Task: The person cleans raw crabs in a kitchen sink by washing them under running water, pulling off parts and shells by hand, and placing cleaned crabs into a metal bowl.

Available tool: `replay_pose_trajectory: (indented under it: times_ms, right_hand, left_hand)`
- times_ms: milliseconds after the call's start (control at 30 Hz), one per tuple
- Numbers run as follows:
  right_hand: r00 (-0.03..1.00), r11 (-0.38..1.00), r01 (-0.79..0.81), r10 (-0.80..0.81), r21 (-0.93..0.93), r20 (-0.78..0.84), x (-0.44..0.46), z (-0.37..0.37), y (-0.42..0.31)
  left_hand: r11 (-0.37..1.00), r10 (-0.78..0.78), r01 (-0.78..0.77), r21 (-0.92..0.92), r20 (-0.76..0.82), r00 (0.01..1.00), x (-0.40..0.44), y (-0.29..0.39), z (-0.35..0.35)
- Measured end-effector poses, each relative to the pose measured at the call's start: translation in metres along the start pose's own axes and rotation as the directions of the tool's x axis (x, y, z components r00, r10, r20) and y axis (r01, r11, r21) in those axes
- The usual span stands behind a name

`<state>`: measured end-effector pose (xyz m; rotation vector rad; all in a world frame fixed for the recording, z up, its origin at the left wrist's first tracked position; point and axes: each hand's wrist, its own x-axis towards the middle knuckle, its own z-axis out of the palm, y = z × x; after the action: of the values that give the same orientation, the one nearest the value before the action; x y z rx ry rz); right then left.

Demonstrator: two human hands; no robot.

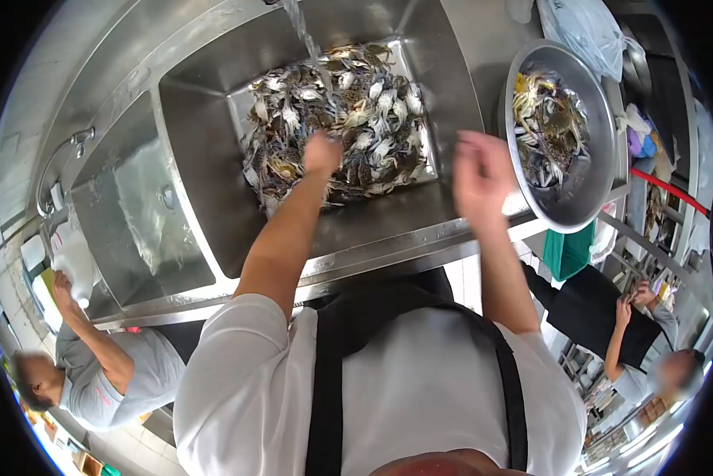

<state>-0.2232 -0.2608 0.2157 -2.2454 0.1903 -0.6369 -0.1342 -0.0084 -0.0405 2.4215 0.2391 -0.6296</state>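
Note:
A heap of raw crabs (372, 147), with pale undersides and dark shells, fills the middle of the steel sink (202, 135). My left hand (323, 153) is down at the heap, its fingers curled among the crabs; what they hold is hidden. Between the heap and the metal bowl (515, 147), above the sink's right side, my right hand (482, 174) is smeared by motion, so its grip is unclear. More crabs (553, 127) lie in that bowl, one with yellowish parts. Running water (302, 32) falls onto the heap.
A second sink basin (134, 214) with water adjoins on the left, where a person (122, 357) holds a white container (72, 266). Behind the bowl sits a plastic bag (582, 32). Another person (642, 341) stands at the right, beyond a green bin (569, 250).

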Motion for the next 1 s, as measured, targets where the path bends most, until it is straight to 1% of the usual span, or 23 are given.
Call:
replay_pose_trajectory:
  times_ms: [33,67,100,133,167,200,233,267,333,433,467,533,600,667,700,733,800,833,867,900,933,967,1000]
  right_hand:
    - [0.984,0.999,0.018,-0.012,-0.027,0.18,-0.002,0.025,-0.001]
    - [0.923,0.977,-0.199,0.163,0.071,0.348,-0.009,0.058,0.003]
    - [0.864,0.979,-0.201,0.161,0.033,0.477,-0.02,0.095,0.024]
    - [0.688,0.969,-0.188,0.247,-0.161,0.683,-0.028,0.131,0.049]
    - [0.528,0.963,-0.082,0.26,-0.256,0.808,-0.036,0.164,0.075]
    - [0.454,0.938,-0.043,0.324,-0.343,0.83,-0.052,0.198,0.107]
    - [0.293,0.867,-0.071,0.49,-0.492,0.821,-0.056,0.217,0.122]
    - [0.293,0.87,-0.071,0.486,-0.488,0.823,-0.068,0.231,0.135]
    - [0.041,0.822,0.007,0.568,-0.569,0.822,-0.095,0.251,0.158]
    - [0.079,0.801,0.013,0.596,-0.599,0.799,-0.127,0.242,0.148]
    - [0.081,0.803,0.013,0.593,-0.595,0.801,-0.127,0.245,0.146]
    - [0.094,0.801,0.086,0.586,-0.593,0.805,-0.125,0.249,0.141]
    - [0.091,0.8,0.055,0.592,-0.597,0.801,-0.116,0.246,0.141]
    - [0.176,0.764,-0.102,0.644,-0.637,0.744,-0.12,0.241,0.152]
    - [0.23,0.785,-0.085,0.615,-0.613,0.755,-0.121,0.239,0.159]
    - [0.228,0.78,-0.083,0.62,-0.62,0.751,-0.121,0.242,0.177]
    - [-0.039,0.77,-0.273,0.591,-0.577,0.806,-0.122,0.244,0.21]
    - [-0.127,0.484,-0.709,0.627,-0.512,0.769,-0.118,0.229,0.205]
    - [-0.125,0.484,-0.708,0.631,-0.514,0.766,-0.12,0.228,0.217]
    - [0.124,0.728,-0.569,0.537,-0.383,0.835,-0.122,0.227,0.225]
    - [0.24,0.786,-0.495,0.533,-0.37,0.811,-0.117,0.225,0.216]
    - [0.352,0.832,-0.411,0.522,-0.373,0.777,-0.112,0.223,0.207]
    - [0.35,0.83,-0.416,0.522,-0.37,0.777,-0.108,0.225,0.197]
  left_hand:
    - [0.996,-0.053,0.055,0.063,-0.034,0.998,0.004,-0.025,0.0]
    - [0.986,-0.105,0.113,0.122,-0.074,0.992,0.003,-0.041,0.0]
    - [0.988,-0.138,0.143,0.054,-0.091,0.986,-0.002,-0.05,0.0]
    - [0.985,-0.172,0.171,-0.015,-0.11,0.979,-0.004,-0.057,-0.001]
    - [0.992,-0.125,0.123,-0.022,-0.161,0.979,0.0,-0.068,0.005]
    - [0.992,-0.126,0.124,-0.025,-0.162,0.979,0.003,-0.069,0.006]
    - [0.972,-0.205,0.187,-0.144,-0.12,0.971,0.008,-0.072,0.007]
    - [0.934,-0.276,0.251,-0.253,-0.069,0.959,0.012,-0.074,0.006]
    - [0.926,-0.316,0.286,-0.246,-0.093,0.944,0.01,-0.075,0.007]
    - [0.89,-0.372,0.352,-0.289,-0.016,0.928,0.018,-0.08,0.005]
    - [0.891,-0.372,0.35,-0.288,-0.021,0.928,0.02,-0.083,0.005]
    - [0.895,-0.338,0.28,-0.348,-0.118,0.934,0.019,-0.085,0.005]
    - [0.921,-0.309,0.253,-0.295,-0.159,0.938,0.02,-0.086,-0.003]
    - [0.921,-0.239,0.207,-0.33,-0.059,0.969,0.015,-0.087,-0.007]
    - [0.931,-0.207,0.18,-0.318,-0.052,0.977,0.017,-0.092,-0.005]
    - [0.929,-0.206,0.181,-0.323,-0.045,0.978,0.016,-0.088,-0.006]
    - [0.971,-0.131,0.126,-0.205,-0.012,0.991,0.011,-0.076,-0.01]
    - [0.975,-0.143,0.141,-0.172,0.001,0.99,0.014,-0.079,-0.007]
    - [0.975,-0.139,0.138,-0.176,0.003,0.99,0.018,-0.082,-0.004]
    - [0.974,-0.137,0.14,-0.18,0.027,0.99,0.021,-0.086,-0.001]
    - [0.973,-0.135,0.142,-0.182,0.05,0.99,0.027,-0.095,0.005]
    - [0.949,-0.121,0.143,-0.283,0.093,0.988,0.034,-0.105,0.007]
    - [0.95,-0.122,0.144,-0.276,0.093,0.988,0.037,-0.115,0.012]
